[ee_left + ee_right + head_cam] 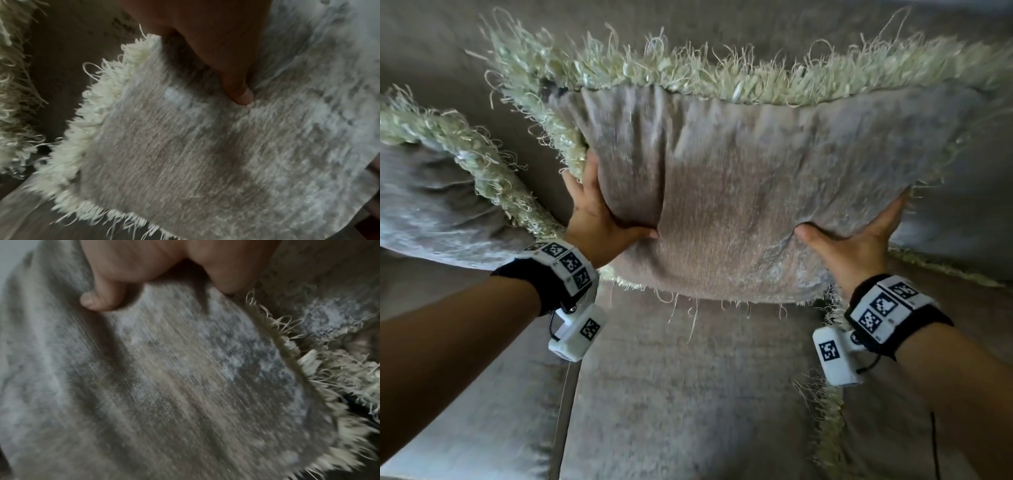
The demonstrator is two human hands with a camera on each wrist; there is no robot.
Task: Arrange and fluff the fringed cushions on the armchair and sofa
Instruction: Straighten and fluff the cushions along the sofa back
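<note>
**Squarely in both hands: the fringed cushion over the sofa seat**

Both hands are holding one grey-beige cushion [739, 192] upright above the sofa seat [688, 394], its lower fringe hanging just over the upholstery. The left hand [599, 219] is clasping the cushion's left edge, fingers going behind the fabric out of sight and the thumb [238, 91] digging into the front face, where a deep crease is forming. The right hand [856, 243] is doing the same on the right edge, its thumb [98, 300] pressing into the pile; so each grip is closing on the cushion between thumb and fingers. Pale cream fringe [722, 78] is running along the top edge and down the left side.

A second fringed cushion [441, 198] is lying to the left against the sofa back, near the held one but apart from it. A third cushion [955, 212] is sitting behind the right hand, partly hidden. Both wrists are wearing black bands with white marker tags. The wrist views are blurred.
</note>
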